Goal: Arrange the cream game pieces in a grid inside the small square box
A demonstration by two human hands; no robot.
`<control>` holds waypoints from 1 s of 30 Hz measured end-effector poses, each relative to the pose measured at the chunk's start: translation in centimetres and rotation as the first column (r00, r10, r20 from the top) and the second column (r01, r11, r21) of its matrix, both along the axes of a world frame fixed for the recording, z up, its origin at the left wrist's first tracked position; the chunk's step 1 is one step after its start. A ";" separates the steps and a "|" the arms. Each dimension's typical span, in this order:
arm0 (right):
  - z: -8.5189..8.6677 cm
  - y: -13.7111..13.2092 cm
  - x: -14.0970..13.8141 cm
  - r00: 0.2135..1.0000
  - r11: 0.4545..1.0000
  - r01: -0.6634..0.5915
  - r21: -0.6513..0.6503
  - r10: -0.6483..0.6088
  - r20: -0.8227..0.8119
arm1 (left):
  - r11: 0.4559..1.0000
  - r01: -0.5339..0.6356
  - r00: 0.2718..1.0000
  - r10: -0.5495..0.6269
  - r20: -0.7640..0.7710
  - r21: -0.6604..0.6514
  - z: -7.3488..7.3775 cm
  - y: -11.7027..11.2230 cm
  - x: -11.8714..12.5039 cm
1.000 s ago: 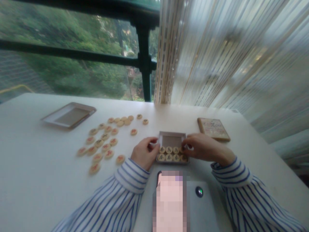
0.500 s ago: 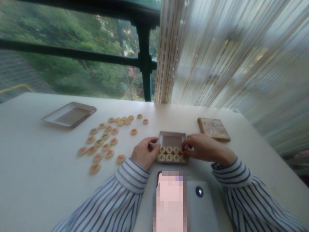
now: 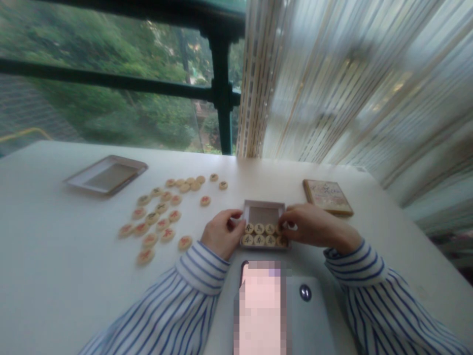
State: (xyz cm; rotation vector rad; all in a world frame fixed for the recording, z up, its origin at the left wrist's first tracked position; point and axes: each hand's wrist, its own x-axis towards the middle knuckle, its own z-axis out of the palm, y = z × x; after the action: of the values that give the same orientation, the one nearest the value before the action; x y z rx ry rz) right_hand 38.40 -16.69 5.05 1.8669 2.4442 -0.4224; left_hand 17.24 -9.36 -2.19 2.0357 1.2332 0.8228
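Note:
A small open box (image 3: 264, 213) stands in front of me with two rows of round Chinese chess pieces (image 3: 259, 240) at its near end, marked with dark characters. At its left wall, my left hand (image 3: 224, 234) grips the edge between thumb and curled fingers. My right hand (image 3: 312, 227) reaches over the right wall, its fingers pinched on a piece at the right end of the upper row, which they partly cover. The far part of the box shows its bare bottom.
Loose Chinese chess pieces (image 3: 161, 224), red and dark, some blank side up, lie scattered to the left. Behind them is an open tray-like box half (image 3: 127, 183). A flat printed box (image 3: 328, 198) lies right. A phone (image 3: 262, 310) and a pale device (image 3: 310, 325) lie nearest me.

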 end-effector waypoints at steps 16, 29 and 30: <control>0.4 -0.1 -0.2 0.999 1.000 0.014 -0.009 -0.014 0.045 | 1.000 -0.011 1.000 0.011 -0.009 -0.008 0.3 -0.2 0.0; 0.1 0.0 0.0 0.980 0.988 0.144 0.058 -0.151 0.132 | 1.000 0.022 1.000 -0.022 0.006 0.002 -0.2 0.0 0.0; 0.0 0.0 0.0 0.981 0.988 0.140 0.057 -0.147 0.131 | 1.000 0.027 1.000 -0.027 0.009 0.001 -0.3 0.0 0.0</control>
State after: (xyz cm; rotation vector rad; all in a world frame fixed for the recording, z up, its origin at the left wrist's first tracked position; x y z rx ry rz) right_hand 38.43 -16.66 5.08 2.0267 2.2624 -0.2364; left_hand 17.24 -9.35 -2.47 2.0427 1.1986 0.8188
